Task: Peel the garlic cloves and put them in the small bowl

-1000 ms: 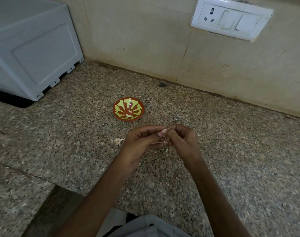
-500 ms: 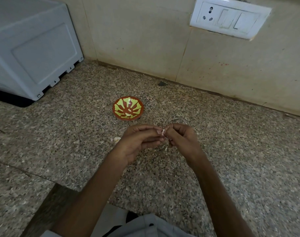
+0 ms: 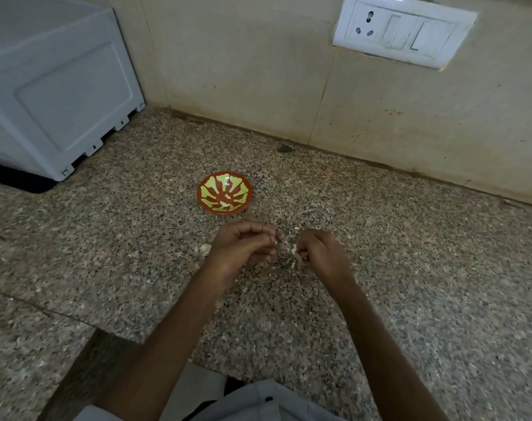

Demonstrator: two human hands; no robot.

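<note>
The small red bowl [image 3: 225,192] with a yellow-green pattern sits on the granite counter and holds a couple of pale peeled cloves. Just in front of it my two hands hover a short gap apart, fingers curled. My left hand [image 3: 243,249] pinches a garlic clove [image 3: 273,239] at its fingertips, and only a pale sliver of it shows. My right hand [image 3: 320,253] pinches whitish bits of garlic skin [image 3: 295,250]. One unpeeled clove [image 3: 204,249] lies on the counter right beside my left wrist.
A grey appliance [image 3: 58,86] stands at the back left. The tiled wall carries a white switch and socket plate [image 3: 404,31]. Pale skin flakes [image 3: 293,264] lie on the counter between my hands. The counter edge runs close to my body.
My hands, joined around the clove before, have pulled apart sideways. The right hand has come away with bits of skin.
</note>
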